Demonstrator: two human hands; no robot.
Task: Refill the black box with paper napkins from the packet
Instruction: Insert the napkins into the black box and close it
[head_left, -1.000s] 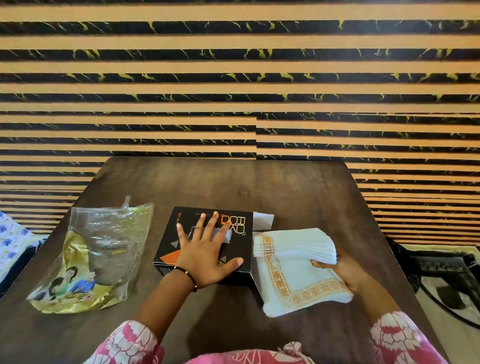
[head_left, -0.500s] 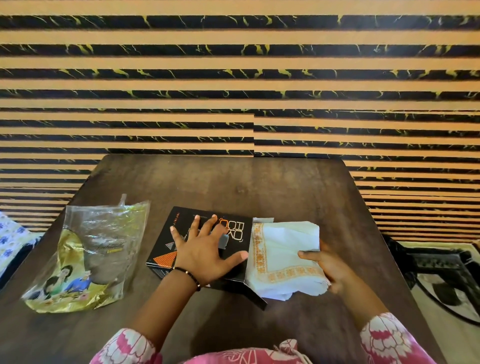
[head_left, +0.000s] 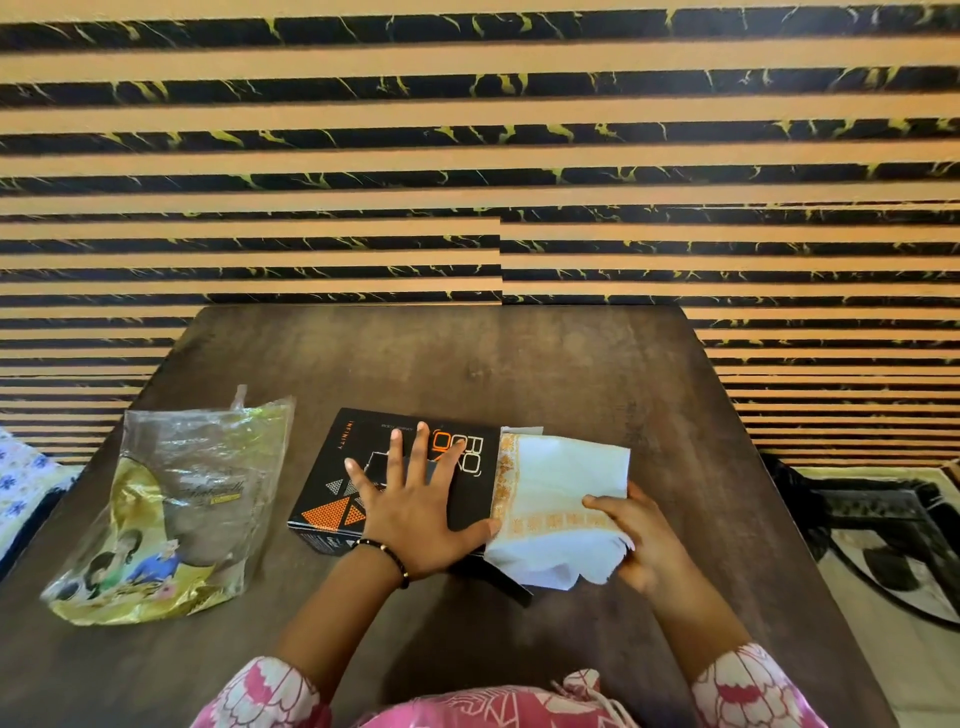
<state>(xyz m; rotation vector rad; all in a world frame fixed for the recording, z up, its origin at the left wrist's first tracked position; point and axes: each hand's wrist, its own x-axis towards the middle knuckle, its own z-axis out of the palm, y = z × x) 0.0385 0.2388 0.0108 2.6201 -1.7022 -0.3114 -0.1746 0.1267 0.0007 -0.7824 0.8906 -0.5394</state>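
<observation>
A black box (head_left: 470, 480) with orange triangles and lettering lies flat in the middle of the brown table (head_left: 519, 364). My left hand (head_left: 410, 512) rests flat on its top with the fingers spread. A stack of white paper napkins (head_left: 558, 486) with an orange border pattern sits against the box's right end. My right hand (head_left: 636, 535) grips that stack from the right side, thumb on top. A dark flap (head_left: 498, 579) of the box sticks out below the napkins. The clear and gold plastic packet (head_left: 171, 506) lies slack on the left of the table.
A striped tan and black wall (head_left: 467, 156) rises directly behind the table. Floral blue and white cloth (head_left: 21, 478) shows past the table's left edge. A dark object on a patterned mat (head_left: 883, 540) sits on the floor to the right.
My right hand has pushed the napkin stack leftward against the box's right end. The stack, fanned and tilted a second ago, now lies flatter. My left hand stays on the box.
</observation>
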